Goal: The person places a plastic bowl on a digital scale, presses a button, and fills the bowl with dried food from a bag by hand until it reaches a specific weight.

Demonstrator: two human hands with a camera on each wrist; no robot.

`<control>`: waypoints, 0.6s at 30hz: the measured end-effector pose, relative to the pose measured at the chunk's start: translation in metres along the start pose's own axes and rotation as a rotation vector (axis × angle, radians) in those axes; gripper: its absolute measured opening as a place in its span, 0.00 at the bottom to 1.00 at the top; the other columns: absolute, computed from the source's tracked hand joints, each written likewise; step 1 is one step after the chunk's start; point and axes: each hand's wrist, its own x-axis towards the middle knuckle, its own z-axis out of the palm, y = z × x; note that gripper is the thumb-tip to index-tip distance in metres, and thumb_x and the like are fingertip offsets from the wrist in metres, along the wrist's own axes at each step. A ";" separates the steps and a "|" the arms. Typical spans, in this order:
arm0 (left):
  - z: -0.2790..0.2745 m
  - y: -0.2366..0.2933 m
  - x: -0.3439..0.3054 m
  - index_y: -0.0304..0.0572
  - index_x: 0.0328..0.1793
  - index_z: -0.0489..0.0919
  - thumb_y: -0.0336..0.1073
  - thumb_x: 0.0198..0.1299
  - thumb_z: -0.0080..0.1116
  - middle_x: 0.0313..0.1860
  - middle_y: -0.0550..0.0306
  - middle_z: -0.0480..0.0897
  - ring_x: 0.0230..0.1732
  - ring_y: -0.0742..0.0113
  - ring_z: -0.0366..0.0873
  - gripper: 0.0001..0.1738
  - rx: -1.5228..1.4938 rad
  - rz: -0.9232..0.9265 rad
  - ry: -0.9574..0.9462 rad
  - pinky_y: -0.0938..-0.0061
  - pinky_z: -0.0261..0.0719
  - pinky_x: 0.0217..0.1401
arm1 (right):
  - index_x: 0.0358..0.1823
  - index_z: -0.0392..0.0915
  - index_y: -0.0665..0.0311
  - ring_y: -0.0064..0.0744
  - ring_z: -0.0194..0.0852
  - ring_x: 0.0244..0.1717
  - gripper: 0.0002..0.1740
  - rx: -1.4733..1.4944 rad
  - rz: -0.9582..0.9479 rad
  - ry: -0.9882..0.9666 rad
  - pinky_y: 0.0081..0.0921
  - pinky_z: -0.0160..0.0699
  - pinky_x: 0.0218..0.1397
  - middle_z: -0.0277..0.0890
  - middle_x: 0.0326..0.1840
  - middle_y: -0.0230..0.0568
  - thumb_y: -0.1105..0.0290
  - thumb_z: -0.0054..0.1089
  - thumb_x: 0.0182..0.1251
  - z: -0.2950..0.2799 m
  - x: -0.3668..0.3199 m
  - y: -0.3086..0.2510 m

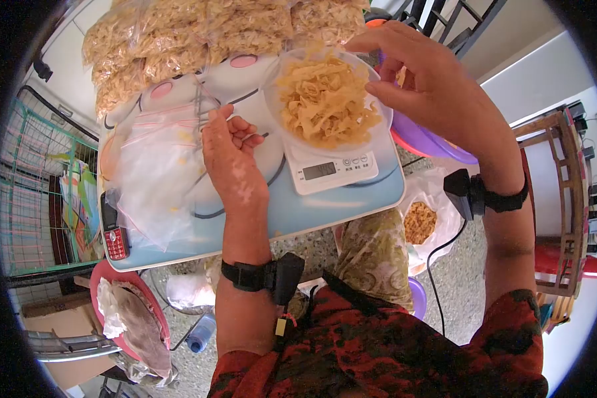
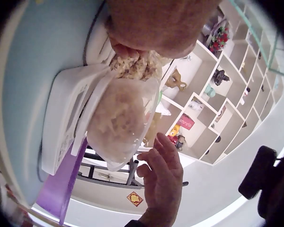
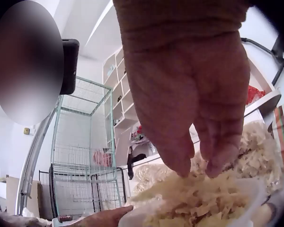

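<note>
A clear bowl of pale yellow dried flakes sits on a white kitchen scale. My right hand hovers at the bowl's right rim, thumb and fingers apart with nothing between them. In the right wrist view its fingertips point down close over the flakes. To the left of the bowl, my left hand hangs over the table with loosely bent fingers, holding nothing. Next to it lies a stack of clear zip bags. Digits show on the scale's display, too small to read surely.
Filled bags of flakes are piled along the table's far side. A red and black phone lies at the left edge. Beyond the right edge stand a purple basin and, lower, an open bag of brown pieces.
</note>
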 end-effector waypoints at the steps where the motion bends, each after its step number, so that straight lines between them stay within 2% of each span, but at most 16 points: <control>1: 0.000 0.000 0.000 0.36 0.56 0.74 0.51 0.74 0.51 0.33 0.63 0.75 0.36 0.73 0.74 0.23 0.001 0.002 -0.002 0.74 0.75 0.40 | 0.57 0.79 0.59 0.20 0.76 0.34 0.20 -0.004 0.020 -0.011 0.20 0.74 0.35 0.78 0.49 0.34 0.76 0.64 0.62 -0.003 -0.002 -0.002; 2: -0.001 -0.001 0.000 0.36 0.56 0.74 0.52 0.74 0.51 0.33 0.63 0.75 0.36 0.73 0.74 0.23 0.002 0.004 -0.003 0.74 0.75 0.40 | 0.56 0.79 0.58 0.17 0.75 0.34 0.20 -0.006 0.041 -0.023 0.18 0.74 0.35 0.79 0.49 0.32 0.76 0.64 0.62 -0.004 -0.005 -0.003; 5: -0.001 0.001 -0.001 0.36 0.56 0.74 0.51 0.74 0.50 0.33 0.62 0.75 0.36 0.72 0.74 0.23 0.022 0.008 0.009 0.74 0.75 0.40 | 0.55 0.80 0.60 0.13 0.73 0.35 0.15 0.050 0.050 0.134 0.13 0.70 0.33 0.80 0.47 0.29 0.76 0.63 0.66 0.002 -0.020 0.003; 8: 0.001 0.002 -0.002 0.35 0.56 0.74 0.50 0.74 0.50 0.33 0.62 0.75 0.36 0.72 0.74 0.22 0.008 -0.006 0.025 0.73 0.75 0.40 | 0.51 0.80 0.67 0.27 0.79 0.34 0.15 0.201 0.222 0.319 0.24 0.79 0.39 0.83 0.39 0.40 0.68 0.63 0.67 0.007 -0.041 0.009; 11: 0.001 0.002 -0.001 0.35 0.56 0.75 0.49 0.73 0.51 0.33 0.62 0.75 0.36 0.71 0.74 0.22 0.020 -0.003 0.029 0.73 0.75 0.41 | 0.48 0.81 0.65 0.14 0.73 0.30 0.10 0.353 0.387 0.477 0.15 0.73 0.33 0.81 0.36 0.29 0.71 0.62 0.69 0.030 -0.070 0.017; 14: -0.001 -0.001 0.001 0.35 0.55 0.75 0.49 0.72 0.52 0.33 0.61 0.76 0.36 0.71 0.75 0.22 0.010 0.003 0.020 0.72 0.75 0.41 | 0.48 0.80 0.64 0.13 0.73 0.29 0.08 0.553 0.565 0.520 0.13 0.71 0.32 0.81 0.36 0.28 0.72 0.61 0.71 0.057 -0.095 0.024; 17: -0.002 -0.001 0.003 0.35 0.55 0.75 0.48 0.71 0.53 0.33 0.61 0.76 0.36 0.70 0.75 0.21 -0.002 -0.004 0.026 0.72 0.75 0.41 | 0.49 0.79 0.63 0.14 0.71 0.28 0.07 0.646 0.643 0.524 0.14 0.70 0.30 0.79 0.35 0.29 0.72 0.59 0.72 0.078 -0.109 0.023; 18: -0.001 -0.001 0.002 0.35 0.55 0.75 0.48 0.71 0.53 0.33 0.61 0.76 0.36 0.70 0.75 0.21 0.001 -0.001 0.029 0.72 0.75 0.41 | 0.50 0.76 0.62 0.14 0.70 0.26 0.08 0.746 0.643 0.508 0.14 0.68 0.26 0.77 0.34 0.29 0.72 0.57 0.73 0.084 -0.110 0.021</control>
